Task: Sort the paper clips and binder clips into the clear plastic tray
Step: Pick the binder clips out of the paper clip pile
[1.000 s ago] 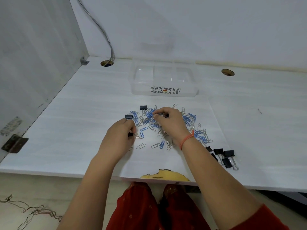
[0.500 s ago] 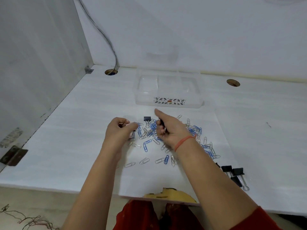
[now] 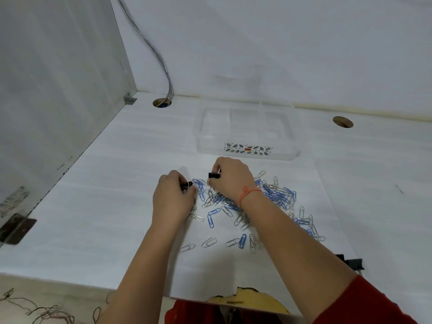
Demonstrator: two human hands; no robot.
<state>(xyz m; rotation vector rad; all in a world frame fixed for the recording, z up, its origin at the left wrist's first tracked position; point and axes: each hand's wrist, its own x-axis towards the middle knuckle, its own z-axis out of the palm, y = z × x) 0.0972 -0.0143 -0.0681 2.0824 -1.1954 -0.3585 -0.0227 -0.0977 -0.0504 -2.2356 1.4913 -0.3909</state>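
A white desk [image 3: 98,230] is carrying a clear plastic tray [image 3: 247,133] near its back, a scatter of blue and silver paper clips [image 3: 275,195] in front, and black binder clips [image 3: 350,263] lying at the right.

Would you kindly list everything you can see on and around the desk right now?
Clear plastic tray: one, transparent, back centre, apparently empty.
Paper clips: many, blue and silver, scattered mid-desk.
Binder clips: a few, black, right near edge; count unclear.
Cable holes: two, back of desk.
Cable: one, grey, into left hole.
Desk: one, white.
Left hand: grip on a black binder clip.
Right hand: grip on another black clip; orange wrist thread.
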